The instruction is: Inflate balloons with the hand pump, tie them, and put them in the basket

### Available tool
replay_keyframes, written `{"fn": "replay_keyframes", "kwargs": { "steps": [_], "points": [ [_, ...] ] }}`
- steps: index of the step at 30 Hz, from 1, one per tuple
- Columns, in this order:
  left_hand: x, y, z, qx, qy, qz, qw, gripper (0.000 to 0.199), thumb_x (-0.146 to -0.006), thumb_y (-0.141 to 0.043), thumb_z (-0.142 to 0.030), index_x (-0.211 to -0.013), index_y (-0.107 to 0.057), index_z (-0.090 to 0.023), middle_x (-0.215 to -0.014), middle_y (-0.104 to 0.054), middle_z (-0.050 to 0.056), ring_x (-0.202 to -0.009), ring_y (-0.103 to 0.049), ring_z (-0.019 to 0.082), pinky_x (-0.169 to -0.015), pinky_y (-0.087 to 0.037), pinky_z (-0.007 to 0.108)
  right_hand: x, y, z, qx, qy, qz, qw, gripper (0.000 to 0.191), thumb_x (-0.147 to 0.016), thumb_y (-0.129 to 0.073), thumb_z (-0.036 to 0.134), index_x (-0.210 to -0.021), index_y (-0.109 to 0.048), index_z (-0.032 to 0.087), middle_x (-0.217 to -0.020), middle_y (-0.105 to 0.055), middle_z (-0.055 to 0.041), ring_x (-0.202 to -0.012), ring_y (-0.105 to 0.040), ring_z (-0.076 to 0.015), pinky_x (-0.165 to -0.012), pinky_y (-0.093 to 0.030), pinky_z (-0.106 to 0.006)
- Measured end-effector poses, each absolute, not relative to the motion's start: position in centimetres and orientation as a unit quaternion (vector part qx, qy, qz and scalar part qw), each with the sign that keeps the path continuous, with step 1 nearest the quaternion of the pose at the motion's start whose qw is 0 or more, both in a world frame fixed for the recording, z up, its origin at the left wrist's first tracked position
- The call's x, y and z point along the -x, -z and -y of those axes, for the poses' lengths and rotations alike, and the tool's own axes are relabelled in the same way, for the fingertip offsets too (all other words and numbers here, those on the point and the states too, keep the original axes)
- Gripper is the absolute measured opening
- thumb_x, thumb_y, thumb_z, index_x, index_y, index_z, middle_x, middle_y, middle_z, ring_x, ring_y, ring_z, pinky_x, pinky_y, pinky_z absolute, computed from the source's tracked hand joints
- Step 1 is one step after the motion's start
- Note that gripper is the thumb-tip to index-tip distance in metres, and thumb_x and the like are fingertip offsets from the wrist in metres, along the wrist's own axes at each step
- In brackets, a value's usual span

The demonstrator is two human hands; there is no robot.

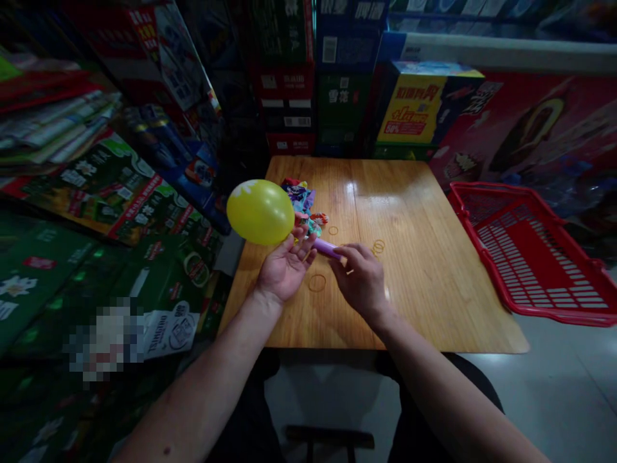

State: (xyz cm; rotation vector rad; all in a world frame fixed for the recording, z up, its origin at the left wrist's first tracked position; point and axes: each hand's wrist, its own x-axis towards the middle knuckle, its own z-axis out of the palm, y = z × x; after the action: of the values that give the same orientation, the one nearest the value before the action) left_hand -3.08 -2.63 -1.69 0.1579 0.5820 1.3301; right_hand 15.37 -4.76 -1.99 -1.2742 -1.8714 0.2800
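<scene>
An inflated yellow balloon (260,212) with a white flower print is above the table's left side. My left hand (286,265) is palm up, its thumb and index finger at the balloon's neck and the other fingers loosely curled. In my right hand (361,276) is a slim purple tube (328,247), which looks like a balloon pump; its far end points at my left fingertips. Just beyond my left hand lies a pile of uninflated balloons (301,199) in several colours. A rubber band (317,283) rests between my hands, and more rubber bands (378,247) are beyond my right hand.
The wooden table (424,283) stands in front of my knees. A red shopping basket (535,251) is at its right edge. Green drink cartons (120,186) are stacked on the left, and a yellow and blue box (414,106) stands behind the table.
</scene>
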Motion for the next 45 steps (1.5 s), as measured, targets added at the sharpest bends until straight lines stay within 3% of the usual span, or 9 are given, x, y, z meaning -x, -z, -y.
{"fn": "replay_keyframes", "kwargs": {
  "steps": [5, 12, 19, 25, 29, 32, 36, 39, 45],
  "points": [
    [0.2, -0.9, 7.8, 0.006, -0.576, -0.275, 0.77, 0.026, -0.101, -0.045, -0.017, -0.109, -0.069, -0.013, -0.112, -0.073, 0.009, -0.109, -0.068, 0.015, -0.097, -0.052, 0.026, -11.5, 0.2, 8.3, 0.441, -0.102, 0.769, 0.451, 0.032, -0.093, -0.061, 0.024, -0.124, -0.065, 0.024, -0.12, -0.063, -0.011, -0.11, -0.062, -0.0227, -0.093, -0.055, -0.038],
    [-1.0, -3.6, 16.7, 0.079, -0.569, -0.323, 0.752, 0.024, -0.097, -0.049, -0.014, -0.108, -0.07, -0.014, -0.105, -0.074, 0.008, -0.1, -0.071, 0.013, -0.094, -0.055, 0.021, -11.1, 0.3, 15.5, 0.445, -0.152, 0.783, 0.408, 0.03, -0.099, -0.052, 0.027, -0.125, -0.067, 0.024, -0.106, -0.068, -0.0125, -0.101, -0.063, -0.0245, -0.092, -0.052, -0.039],
    [-1.7, -3.8, 23.8, 0.074, -0.576, -0.347, 0.736, 0.024, -0.095, -0.049, -0.011, -0.091, -0.073, -0.014, -0.098, -0.075, 0.009, -0.1, -0.071, 0.014, -0.095, -0.055, 0.024, -11.1, -1.2, 23.1, 0.503, -0.195, 0.753, 0.377, 0.025, -0.101, -0.044, 0.024, -0.098, -0.069, 0.023, -0.095, -0.067, -0.011, -0.093, -0.062, -0.0222, -0.088, -0.049, -0.035],
    [-2.0, -3.7, 30.4, -0.258, -0.562, -0.442, 0.65, 0.014, -0.086, -0.069, -0.023, -0.097, -0.077, -0.018, -0.105, -0.075, 0.008, -0.104, -0.068, 0.023, -0.096, -0.052, 0.033, -11.9, -1.8, 26.2, 0.594, -0.23, 0.68, 0.362, 0.016, -0.094, -0.047, 0.017, -0.088, -0.061, 0.019, -0.088, -0.066, -0.008, -0.083, -0.06, -0.0205, -0.079, -0.046, -0.031],
    [-0.7, -5.0, 33.9, -0.535, -0.477, -0.535, 0.448, 0.021, -0.089, -0.066, -0.029, -0.106, -0.078, -0.026, -0.105, -0.075, 0.008, -0.099, -0.068, 0.027, -0.093, -0.051, 0.039, -13.1, -2.3, 26.7, 0.62, -0.306, 0.639, 0.337, 0.018, -0.092, -0.05, 0.019, -0.08, -0.062, 0.017, -0.081, -0.069, -0.0076, -0.078, -0.061, -0.0194, -0.074, -0.043, -0.03],
    [0.2, -6.3, 34.4, -0.694, -0.441, -0.492, 0.288, 0.033, -0.091, -0.059, -0.02, -0.118, -0.073, -0.031, -0.12, -0.072, 0.008, -0.118, -0.062, 0.031, -0.109, -0.039, 0.048, -13.6, -3.3, 27.5, 0.602, -0.362, 0.637, 0.317, 0.017, -0.091, -0.053, 0.019, -0.078, -0.063, 0.015, -0.079, -0.07, -0.0076, -0.074, -0.062, -0.0186, -0.07, -0.042, -0.028],
    [0.8, -7.2, 33.0, -0.789, -0.372, -0.447, 0.2, 0.052, -0.09, -0.052, -0.013, -0.139, -0.06, -0.029, -0.144, -0.058, 0.008, -0.145, -0.038, 0.034, -0.123, -0.005, 0.058, -14.1, -5.0, 28.7, 0.517, -0.402, 0.68, 0.329, 0.02, -0.093, -0.05, 0.019, -0.084, -0.067, 0.015, -0.087, -0.073, -0.008, -0.077, -0.062, -0.0185, -0.072, -0.044, -0.027],
    [1.3, -6.9, 31.9, -0.797, -0.355, -0.441, 0.209, 0.05, -0.089, -0.056, -0.016, -0.138, -0.061, -0.026, -0.138, -0.063, 0.011, -0.144, -0.039, 0.034, -0.123, 0.0, 0.058, -14.7, -6.0, 29.1, 0.48, -0.425, 0.697, 0.323, 0.02, -0.093, -0.05, 0.02, -0.085, -0.068, 0.016, -0.086, -0.073, -0.0062, -0.079, -0.062, -0.0187, -0.073, -0.045, -0.027],
    [1.7, -5.8, 31.2, -0.761, -0.387, -0.457, 0.248, 0.034, -0.089, -0.063, -0.024, -0.12, -0.073, -0.032, -0.114, -0.075, 0.007, -0.128, -0.058, 0.033, -0.122, 0.0, 0.057, -16.1, -6.4, 28.5, 0.479, -0.451, 0.697, 0.285, 0.019, -0.092, -0.054, 0.023, -0.077, -0.062, 0.016, -0.074, -0.066, -0.0016, -0.07, -0.056, -0.014, -0.066, -0.039, -0.024]
  ]
}}
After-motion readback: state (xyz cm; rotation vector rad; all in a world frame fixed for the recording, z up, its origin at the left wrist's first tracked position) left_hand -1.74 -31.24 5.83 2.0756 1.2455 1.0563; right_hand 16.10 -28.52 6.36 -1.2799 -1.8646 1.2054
